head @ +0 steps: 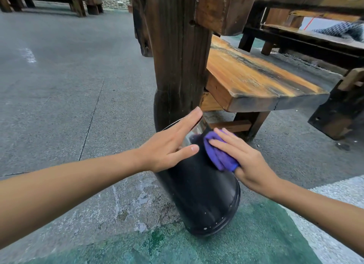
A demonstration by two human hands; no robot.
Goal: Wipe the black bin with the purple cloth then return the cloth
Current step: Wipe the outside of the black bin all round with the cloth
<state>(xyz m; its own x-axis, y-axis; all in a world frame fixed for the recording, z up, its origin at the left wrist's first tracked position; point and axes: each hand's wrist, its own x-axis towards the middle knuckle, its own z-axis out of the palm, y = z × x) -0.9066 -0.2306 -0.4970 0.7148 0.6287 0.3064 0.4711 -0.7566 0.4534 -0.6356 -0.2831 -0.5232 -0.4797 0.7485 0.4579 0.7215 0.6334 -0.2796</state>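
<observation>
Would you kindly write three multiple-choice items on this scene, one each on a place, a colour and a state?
1. Where does the black bin stand?
A. On the wooden bench
B. On the ground beside the wooden post
C. On a shelf

2. What colour is the cloth?
A. Purple
B. Yellow
C. White

3. How is the left hand set?
A. Clenched round the cloth
B. Out of view
C. Open, fingers spread, at the bin's top

Answers:
1 B, its base rests on the pavement by the post.
2 A, it shows purple under the right hand.
3 C, the fingers lie spread and hold nothing.
</observation>
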